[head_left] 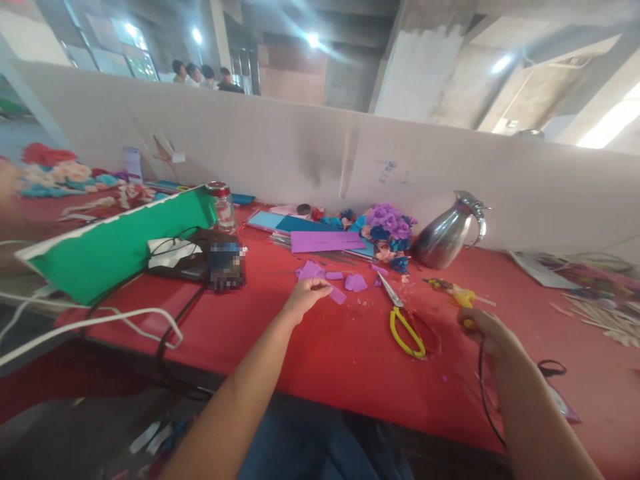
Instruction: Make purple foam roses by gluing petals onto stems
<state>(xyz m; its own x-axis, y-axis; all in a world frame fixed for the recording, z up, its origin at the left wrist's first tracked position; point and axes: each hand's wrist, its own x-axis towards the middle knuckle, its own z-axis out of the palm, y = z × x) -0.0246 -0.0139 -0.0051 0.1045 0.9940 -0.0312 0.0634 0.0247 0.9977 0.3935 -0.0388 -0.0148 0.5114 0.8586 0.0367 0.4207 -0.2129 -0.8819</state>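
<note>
My left hand (306, 300) is closed in a pinch over the table, with a small purple paper piece (339, 296) at its fingertips. More purple paper pieces (356, 283) lie just beyond it. Farther right, my right hand (487, 328) is wrapped around the handle of a yellow glue gun (464, 297), whose dark cord hangs below. Between my hands lie scissors (407, 333) with yellow handles, their blades pointing away from me.
Behind the scraps are a purple paper sheet (327, 242) and a bunch of paper flowers (389, 223). A metal jug (445, 233) stands at the back right. To the left are a green panel (125, 247), a glass jar (225, 212) and white cables (145, 313). Sticks (600, 317) lie far right.
</note>
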